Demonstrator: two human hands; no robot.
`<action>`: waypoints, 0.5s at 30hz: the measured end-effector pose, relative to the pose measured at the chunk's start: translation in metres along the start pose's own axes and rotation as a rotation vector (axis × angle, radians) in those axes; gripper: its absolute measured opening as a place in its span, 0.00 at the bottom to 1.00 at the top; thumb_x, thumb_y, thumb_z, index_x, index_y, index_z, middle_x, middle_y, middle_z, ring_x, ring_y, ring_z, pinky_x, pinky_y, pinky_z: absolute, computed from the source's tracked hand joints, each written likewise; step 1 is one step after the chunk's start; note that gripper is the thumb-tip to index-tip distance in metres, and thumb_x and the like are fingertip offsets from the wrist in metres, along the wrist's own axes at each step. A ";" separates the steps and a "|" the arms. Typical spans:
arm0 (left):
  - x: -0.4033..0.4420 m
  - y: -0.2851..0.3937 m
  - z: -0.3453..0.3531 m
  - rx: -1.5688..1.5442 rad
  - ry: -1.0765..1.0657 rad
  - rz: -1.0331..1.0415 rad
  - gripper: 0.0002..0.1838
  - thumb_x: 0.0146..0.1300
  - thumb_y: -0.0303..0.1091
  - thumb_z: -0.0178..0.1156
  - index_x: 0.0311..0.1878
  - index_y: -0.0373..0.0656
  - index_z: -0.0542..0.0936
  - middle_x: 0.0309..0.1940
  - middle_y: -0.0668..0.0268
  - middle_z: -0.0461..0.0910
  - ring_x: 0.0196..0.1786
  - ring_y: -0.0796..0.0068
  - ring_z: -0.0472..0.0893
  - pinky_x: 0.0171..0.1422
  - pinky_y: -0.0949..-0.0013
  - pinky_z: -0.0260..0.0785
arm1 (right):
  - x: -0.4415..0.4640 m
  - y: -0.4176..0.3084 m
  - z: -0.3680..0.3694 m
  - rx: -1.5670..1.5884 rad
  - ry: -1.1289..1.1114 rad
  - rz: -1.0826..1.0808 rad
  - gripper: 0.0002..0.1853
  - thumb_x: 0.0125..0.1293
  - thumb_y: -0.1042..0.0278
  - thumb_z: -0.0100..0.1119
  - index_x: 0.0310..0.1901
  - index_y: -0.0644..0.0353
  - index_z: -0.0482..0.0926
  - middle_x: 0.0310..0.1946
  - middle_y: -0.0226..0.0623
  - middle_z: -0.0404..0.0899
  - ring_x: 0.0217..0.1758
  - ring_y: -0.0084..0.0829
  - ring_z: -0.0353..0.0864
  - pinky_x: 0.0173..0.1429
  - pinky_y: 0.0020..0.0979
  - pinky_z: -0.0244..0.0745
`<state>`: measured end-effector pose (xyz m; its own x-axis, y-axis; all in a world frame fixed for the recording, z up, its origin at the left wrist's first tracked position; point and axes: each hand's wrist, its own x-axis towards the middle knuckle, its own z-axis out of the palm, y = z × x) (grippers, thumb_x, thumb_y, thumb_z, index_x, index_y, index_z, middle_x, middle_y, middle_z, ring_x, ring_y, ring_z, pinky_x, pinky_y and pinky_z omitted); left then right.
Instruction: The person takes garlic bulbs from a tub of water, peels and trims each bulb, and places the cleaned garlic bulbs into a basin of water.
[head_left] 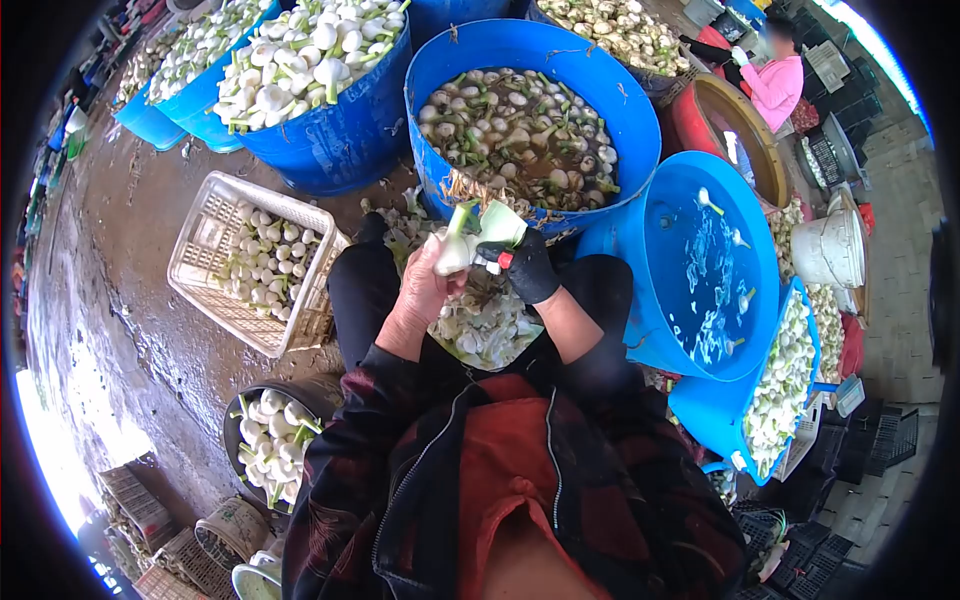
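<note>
My left hand (422, 288) is bare and closed around a white garlic bulb (454, 252) with a short green stem pointing up. Close on its right, my right hand (530, 270) wears a dark glove, its fingers curled around a small tool with a red part (505, 260). The tool's kind is mostly hidden by the fingers. A pale green piece of outer leaf (503, 223) sticks up beside the glove, at the bulb's upper right. Below both hands, a heap of whitish peelings (488, 335) lies between my legs.
Ahead stands a blue tub (640, 110) of bulbs in brown water. A blue tub (650, 325) with a few floating bulbs is at right. A cream crate (190, 270) and a dark bucket (238, 440) hold bulbs at left. A person in pink (775, 90) sits at the far right.
</note>
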<state>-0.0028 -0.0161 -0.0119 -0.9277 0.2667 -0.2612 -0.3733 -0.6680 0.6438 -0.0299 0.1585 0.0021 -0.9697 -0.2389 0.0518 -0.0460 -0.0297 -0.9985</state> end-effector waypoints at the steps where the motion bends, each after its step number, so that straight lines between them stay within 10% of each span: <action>1: 0.000 -0.002 0.002 0.083 0.051 0.088 0.27 0.55 0.50 0.63 0.47 0.39 0.69 0.29 0.62 0.77 0.24 0.79 0.75 0.21 0.76 0.65 | 0.001 0.005 0.001 -0.032 0.022 -0.063 0.15 0.55 0.74 0.64 0.45 0.63 0.77 0.31 0.27 0.80 0.30 0.17 0.75 0.33 0.22 0.69; 9: -0.010 0.000 0.007 -0.108 -0.079 0.147 0.26 0.45 0.32 0.71 0.47 0.40 0.70 0.37 0.63 0.78 0.32 0.76 0.79 0.26 0.77 0.68 | 0.009 0.037 -0.023 -0.917 0.003 -0.062 0.16 0.44 0.62 0.69 0.32 0.64 0.78 0.27 0.52 0.77 0.31 0.53 0.76 0.34 0.42 0.71; 15: -0.012 0.003 0.008 0.248 0.073 0.245 0.30 0.42 0.25 0.70 0.50 0.38 0.69 0.42 0.64 0.77 0.41 0.76 0.79 0.43 0.73 0.73 | -0.006 0.007 -0.009 -0.567 -0.065 -0.197 0.18 0.54 0.71 0.63 0.47 0.65 0.78 0.39 0.49 0.80 0.42 0.40 0.81 0.47 0.36 0.74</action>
<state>0.0070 -0.0155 -0.0008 -0.9905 0.0635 -0.1222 -0.1374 -0.5150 0.8461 -0.0269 0.1686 -0.0054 -0.9142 -0.3406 0.2195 -0.3610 0.4386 -0.8230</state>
